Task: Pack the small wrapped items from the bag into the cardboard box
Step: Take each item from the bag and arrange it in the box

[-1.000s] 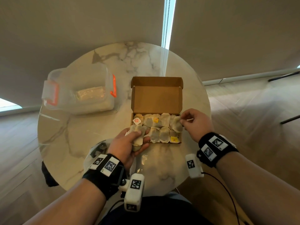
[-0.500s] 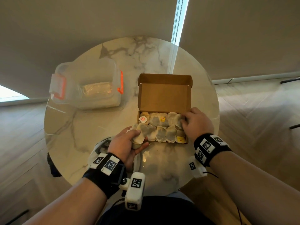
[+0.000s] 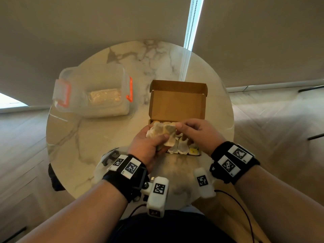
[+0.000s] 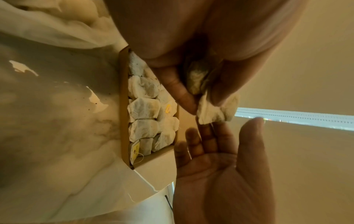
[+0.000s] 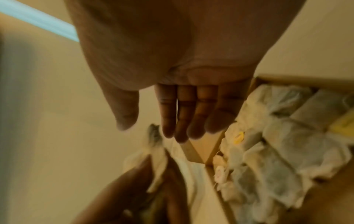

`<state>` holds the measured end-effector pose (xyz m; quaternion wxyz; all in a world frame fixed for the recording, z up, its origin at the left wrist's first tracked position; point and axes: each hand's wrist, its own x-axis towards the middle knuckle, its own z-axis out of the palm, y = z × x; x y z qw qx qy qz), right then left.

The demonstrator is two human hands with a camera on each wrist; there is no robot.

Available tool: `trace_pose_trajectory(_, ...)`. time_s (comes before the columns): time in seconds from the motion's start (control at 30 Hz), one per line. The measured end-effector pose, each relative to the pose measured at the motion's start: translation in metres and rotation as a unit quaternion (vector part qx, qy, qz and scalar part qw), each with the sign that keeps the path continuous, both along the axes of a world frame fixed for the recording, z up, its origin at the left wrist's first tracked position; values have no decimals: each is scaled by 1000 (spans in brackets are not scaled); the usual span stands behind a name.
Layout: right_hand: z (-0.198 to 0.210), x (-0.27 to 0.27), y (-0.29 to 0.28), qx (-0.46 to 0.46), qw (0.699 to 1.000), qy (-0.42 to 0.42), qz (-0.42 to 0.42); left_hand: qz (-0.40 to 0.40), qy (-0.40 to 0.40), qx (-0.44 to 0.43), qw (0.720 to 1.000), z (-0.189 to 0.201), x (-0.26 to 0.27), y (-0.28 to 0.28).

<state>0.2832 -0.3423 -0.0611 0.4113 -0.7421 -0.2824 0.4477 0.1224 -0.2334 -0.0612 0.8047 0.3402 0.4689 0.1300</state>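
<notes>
On the marble table, the open cardboard box (image 3: 177, 102) holds rows of small paper-wrapped tea bags (image 3: 182, 148) along its near part. My left hand (image 3: 158, 140) grips a bunch of wrapped tea bags (image 3: 163, 131) just above the box's left end. In the left wrist view the bunch (image 4: 216, 112) sticks out past my curled fingers (image 4: 172, 84). My right hand (image 3: 194, 132) reaches in from the right with straight fingers (image 4: 210, 136), whose tips are at the edge of the bunch. The packed bags (image 5: 287, 144) show blurred in the right wrist view.
A clear plastic container (image 3: 93, 92) with orange latches stands at the table's left, with a wrapped block inside. A pale crumpled bag (image 3: 108, 155) lies at the near edge under my left wrist. The round table's edge (image 3: 229, 109) runs close to the box's right.
My left hand has lifted its bunch of tea bags from the box's near left corner to above the box. My right hand left the box's right end and came across to the bunch.
</notes>
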Motion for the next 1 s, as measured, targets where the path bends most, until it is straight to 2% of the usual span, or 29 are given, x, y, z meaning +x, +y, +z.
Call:
trace_pose_trajectory(0.1,-2,-6,1,33,996,73,-35,-27,0,13,1000,0,4,0)
trace_pose_trajectory(0.27,-8,-4,0,54,964,184,-186,28,35,-9,999,-7,-1,4)
trace_pose_trajectory(0.3,-9,-1,-2,53,959,183,-208,36,45,-8,998,-9,-4,6)
trace_pose_trajectory(0.33,-13,3,-5,48,964,146,-218,43,57,-6,997,-12,-8,7)
trace_pose_trajectory(0.43,-26,16,-14,8,978,-40,-205,58,82,-11,995,-17,-17,11)
trace_pose_trajectory(0.47,-29,19,-15,0,976,-66,-206,62,85,-15,994,-17,-20,13)
trace_pose_trajectory(0.63,-40,20,-10,5,970,-94,-223,65,89,-28,993,-14,-31,20)
trace_pose_trajectory(0.77,-46,6,-7,-49,973,-171,-150,66,93,-36,993,-10,-40,27)
trace_pose_trajectory(0.9,-65,-6,-3,-129,955,-254,-80,74,100,-53,991,-10,-49,32)
trace_pose_trajectory(1.0,-77,-11,-2,-138,941,-307,-37,80,101,-64,990,-10,-53,35)
